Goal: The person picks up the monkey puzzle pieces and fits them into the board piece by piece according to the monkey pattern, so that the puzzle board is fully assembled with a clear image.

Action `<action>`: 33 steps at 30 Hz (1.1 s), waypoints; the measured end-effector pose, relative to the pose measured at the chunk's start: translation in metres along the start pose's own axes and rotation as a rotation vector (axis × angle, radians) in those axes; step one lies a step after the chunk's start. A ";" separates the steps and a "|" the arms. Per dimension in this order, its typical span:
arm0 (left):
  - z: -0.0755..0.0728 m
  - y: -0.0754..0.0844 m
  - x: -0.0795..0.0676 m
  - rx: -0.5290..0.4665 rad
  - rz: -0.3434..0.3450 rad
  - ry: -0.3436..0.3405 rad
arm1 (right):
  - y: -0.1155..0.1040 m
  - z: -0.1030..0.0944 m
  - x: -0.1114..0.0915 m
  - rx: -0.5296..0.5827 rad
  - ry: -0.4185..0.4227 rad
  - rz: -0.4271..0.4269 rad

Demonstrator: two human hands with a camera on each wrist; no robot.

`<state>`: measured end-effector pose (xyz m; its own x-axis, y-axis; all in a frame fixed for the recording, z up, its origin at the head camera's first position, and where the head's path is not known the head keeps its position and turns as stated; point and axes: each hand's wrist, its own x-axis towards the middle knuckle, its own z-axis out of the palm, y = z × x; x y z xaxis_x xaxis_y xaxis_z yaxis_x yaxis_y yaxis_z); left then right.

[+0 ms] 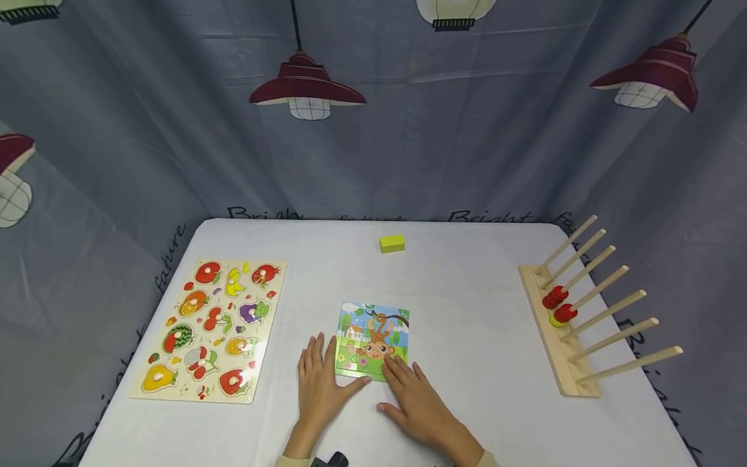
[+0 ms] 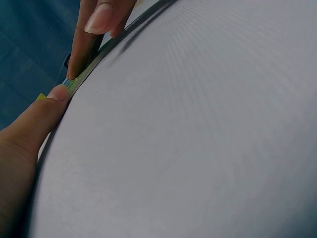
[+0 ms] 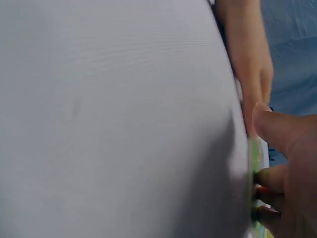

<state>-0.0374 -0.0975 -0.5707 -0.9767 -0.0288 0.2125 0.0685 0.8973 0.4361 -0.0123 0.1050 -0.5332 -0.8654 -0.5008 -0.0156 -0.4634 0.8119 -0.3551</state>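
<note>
A square jigsaw puzzle [image 1: 373, 334] with a monkey picture lies flat on the white table, its pieces joined in a board. My left hand [image 1: 323, 383] is at its left side, fingers straight along the left edge and thumb at the lower edge. In the left wrist view the left thumb [image 2: 59, 93] touches the puzzle's rim. My right hand [image 1: 417, 405] lies at the lower right corner, its straight fingertips over the puzzle's edge. The right wrist view shows the right thumb [image 3: 270, 119] held apart from the fingers.
A fruit picture board [image 1: 224, 353] lies on the left of the table. A yellow block [image 1: 392, 244] sits toward the back. On the right stands a wooden peg rack [image 1: 554, 350] with red and yellow beads on two of its pegs. Grey curtain [image 1: 373, 149] hangs behind.
</note>
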 end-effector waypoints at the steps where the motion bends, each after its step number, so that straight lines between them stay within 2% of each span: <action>1: 0.000 0.000 0.000 -0.002 -0.002 -0.002 | 0.001 0.001 0.000 -0.004 0.010 -0.005; 5: 0.000 0.000 0.000 -0.004 -0.004 0.000 | 0.002 0.006 -0.002 -0.030 0.033 -0.019; 11: 0.001 0.001 0.000 -0.010 -0.006 0.004 | 0.004 0.007 -0.003 0.028 0.092 0.002; 18: 0.000 0.001 -0.001 -0.024 -0.007 0.007 | 0.011 0.002 -0.002 0.131 0.218 0.123; 22: 0.000 0.000 0.000 -0.027 -0.003 0.016 | 0.021 -0.005 -0.002 0.167 0.261 0.189; 28: 0.000 0.000 0.000 -0.036 0.002 0.032 | 0.041 -0.015 -0.003 0.227 0.302 0.264; 33: 0.001 0.000 -0.001 -0.054 0.003 0.043 | 0.054 -0.020 -0.004 0.266 0.368 0.291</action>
<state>-0.0365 -0.0973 -0.5714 -0.9670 -0.0460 0.2507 0.0835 0.8721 0.4821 -0.0377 0.1574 -0.5337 -0.9826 -0.0899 0.1627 -0.1718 0.7733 -0.6104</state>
